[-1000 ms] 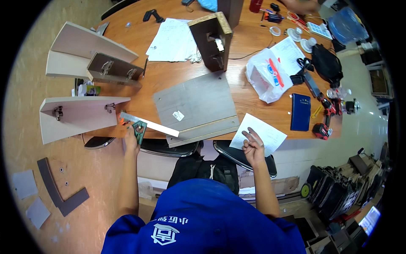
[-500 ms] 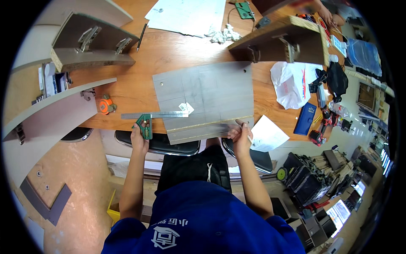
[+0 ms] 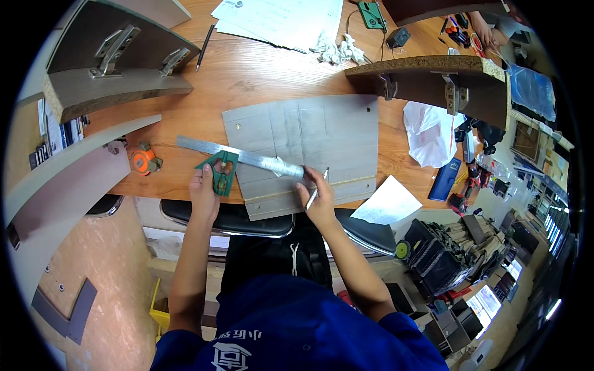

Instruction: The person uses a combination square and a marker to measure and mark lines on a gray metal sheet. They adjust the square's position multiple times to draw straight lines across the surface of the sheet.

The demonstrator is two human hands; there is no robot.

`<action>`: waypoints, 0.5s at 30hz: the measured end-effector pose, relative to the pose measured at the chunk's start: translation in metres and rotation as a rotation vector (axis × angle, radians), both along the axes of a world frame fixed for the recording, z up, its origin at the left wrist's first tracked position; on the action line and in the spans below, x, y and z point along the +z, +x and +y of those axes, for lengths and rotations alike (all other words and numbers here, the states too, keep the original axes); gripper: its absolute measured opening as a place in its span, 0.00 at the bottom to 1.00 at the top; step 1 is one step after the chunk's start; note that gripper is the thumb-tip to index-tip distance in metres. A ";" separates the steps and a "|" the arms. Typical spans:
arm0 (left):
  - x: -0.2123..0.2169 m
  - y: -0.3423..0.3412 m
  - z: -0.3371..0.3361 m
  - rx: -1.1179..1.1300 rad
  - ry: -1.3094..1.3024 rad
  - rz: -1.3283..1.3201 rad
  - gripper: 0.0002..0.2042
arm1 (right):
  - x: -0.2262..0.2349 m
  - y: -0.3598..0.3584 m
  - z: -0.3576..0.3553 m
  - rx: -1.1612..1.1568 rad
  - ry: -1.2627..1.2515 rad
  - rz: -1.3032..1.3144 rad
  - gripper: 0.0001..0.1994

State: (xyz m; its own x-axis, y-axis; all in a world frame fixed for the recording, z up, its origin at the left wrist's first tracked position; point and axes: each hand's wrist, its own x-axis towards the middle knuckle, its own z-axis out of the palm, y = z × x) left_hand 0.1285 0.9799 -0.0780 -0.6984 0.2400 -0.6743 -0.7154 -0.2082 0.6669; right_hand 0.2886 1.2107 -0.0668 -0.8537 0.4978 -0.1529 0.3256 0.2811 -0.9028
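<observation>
Both forearms reach up from the lower edge to the near rim of the wooden tabletop [image 3: 260, 74]. The left hand [image 3: 204, 191] lies palm down, its grip closed on the green head of a combination square [image 3: 218, 173], whose steel blade runs slanting to the right across a grey board [image 3: 309, 133] lying flat at the tabletop's near edge. The right hand [image 3: 317, 199] rests on the board just below the blade's far end, fingers pinched around a pencil [image 3: 317, 190] whose tip touches the board. An orange tape measure [image 3: 143, 161] sits left of the square. A white plastic bag [image 3: 428, 133] lies right of the board, a flat dark blue package [image 3: 447, 179] and a white sheet [image 3: 388, 203] nearer the edge.
</observation>
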 end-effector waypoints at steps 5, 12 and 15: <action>-0.022 0.014 -0.009 0.162 -0.038 -0.104 0.16 | -0.023 -0.009 0.015 0.079 0.101 0.114 0.23; -0.054 0.057 -0.013 0.285 0.005 -0.180 0.17 | -0.040 -0.014 0.028 0.345 0.257 0.219 0.21; -0.065 0.063 -0.011 0.307 0.022 -0.130 0.14 | -0.041 -0.021 0.028 0.457 0.294 0.176 0.20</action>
